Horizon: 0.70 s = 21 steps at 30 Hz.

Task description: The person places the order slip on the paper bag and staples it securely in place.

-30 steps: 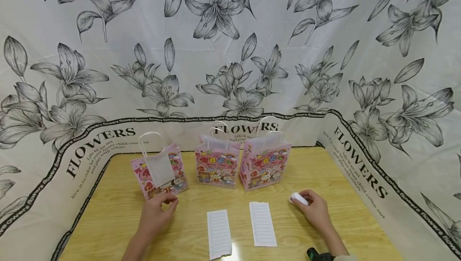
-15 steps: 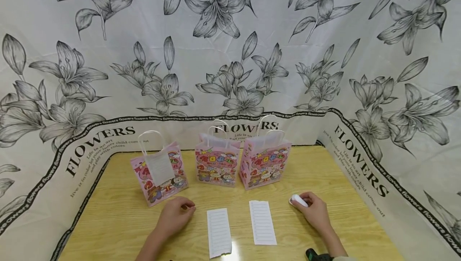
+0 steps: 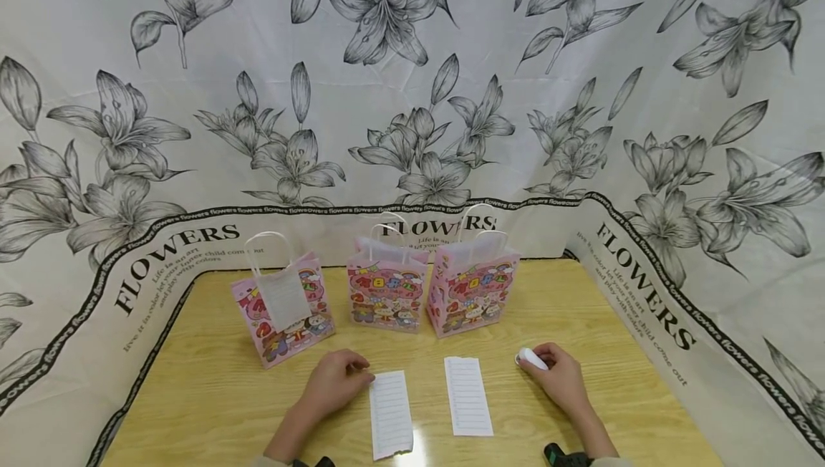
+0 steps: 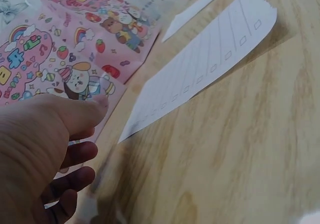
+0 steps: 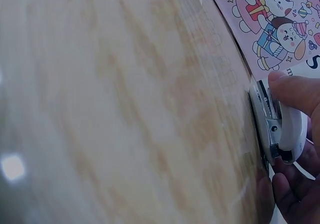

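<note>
My left hand (image 3: 336, 383) is at the upper left corner of a lined paper slip (image 3: 392, 420) with a torn lower edge. In the left wrist view the fingers of that hand (image 4: 37, 134) are loosely bent, and the slip (image 4: 205, 58) lies just beyond them; contact cannot be told. A second lined slip (image 3: 468, 399) is further right. My right hand (image 3: 562, 379) holds a small white stapler (image 3: 533, 359) at the table; the right wrist view shows the thumb on top of the stapler (image 5: 280, 126).
Three pink cartoon paper bags stand behind the slips: a left bag (image 3: 293, 345) with a lined slip (image 3: 286, 301) on its front, a middle bag (image 3: 387, 300) and a right bag (image 3: 473, 300). A flower-printed cloth (image 3: 399, 130) surrounds the wooden table (image 3: 193, 381).
My left hand has moved right, from in front of the left bag to the edge of the nearer slip. The right hand stays in place with the stapler.
</note>
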{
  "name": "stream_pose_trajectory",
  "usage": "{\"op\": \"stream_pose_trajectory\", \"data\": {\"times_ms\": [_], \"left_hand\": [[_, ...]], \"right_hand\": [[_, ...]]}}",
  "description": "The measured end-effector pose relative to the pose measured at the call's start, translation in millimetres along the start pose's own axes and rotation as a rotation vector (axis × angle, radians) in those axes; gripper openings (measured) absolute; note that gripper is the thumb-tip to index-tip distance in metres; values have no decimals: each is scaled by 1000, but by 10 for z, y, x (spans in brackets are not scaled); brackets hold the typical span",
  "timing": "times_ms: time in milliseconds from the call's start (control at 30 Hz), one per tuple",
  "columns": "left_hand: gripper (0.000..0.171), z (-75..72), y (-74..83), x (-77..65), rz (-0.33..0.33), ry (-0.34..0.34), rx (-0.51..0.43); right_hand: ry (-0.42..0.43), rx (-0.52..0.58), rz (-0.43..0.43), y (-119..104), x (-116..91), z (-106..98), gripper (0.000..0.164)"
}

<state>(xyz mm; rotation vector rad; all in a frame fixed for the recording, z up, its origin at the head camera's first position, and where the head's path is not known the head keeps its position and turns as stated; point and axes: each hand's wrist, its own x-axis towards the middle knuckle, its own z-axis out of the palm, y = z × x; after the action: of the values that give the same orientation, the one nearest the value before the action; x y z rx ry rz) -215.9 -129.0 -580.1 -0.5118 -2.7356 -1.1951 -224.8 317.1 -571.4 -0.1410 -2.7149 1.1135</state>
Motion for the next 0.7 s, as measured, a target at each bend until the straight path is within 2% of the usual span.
{"op": "stream_pose_trajectory", "data": {"times_ms": [200,333,467,633,700], "left_hand": [[30,72,22,9,-14,-73,19],[34,97,31,4,-24,-95,46],[30,97,44,1,-19,-101,63],[23,90,50,8,-11,-98,68],[21,86,51,12,-14,-98,63]], "right_hand": [[-24,9,4,-27,-16,-18,38],[-45,7,10,-40,-32,-42,37],[-61,3,17,-48,-31,-52,40],[-71,15,17,-78,-39,-75,55],[-50,23,5,-110,-43,-92,58]]}}
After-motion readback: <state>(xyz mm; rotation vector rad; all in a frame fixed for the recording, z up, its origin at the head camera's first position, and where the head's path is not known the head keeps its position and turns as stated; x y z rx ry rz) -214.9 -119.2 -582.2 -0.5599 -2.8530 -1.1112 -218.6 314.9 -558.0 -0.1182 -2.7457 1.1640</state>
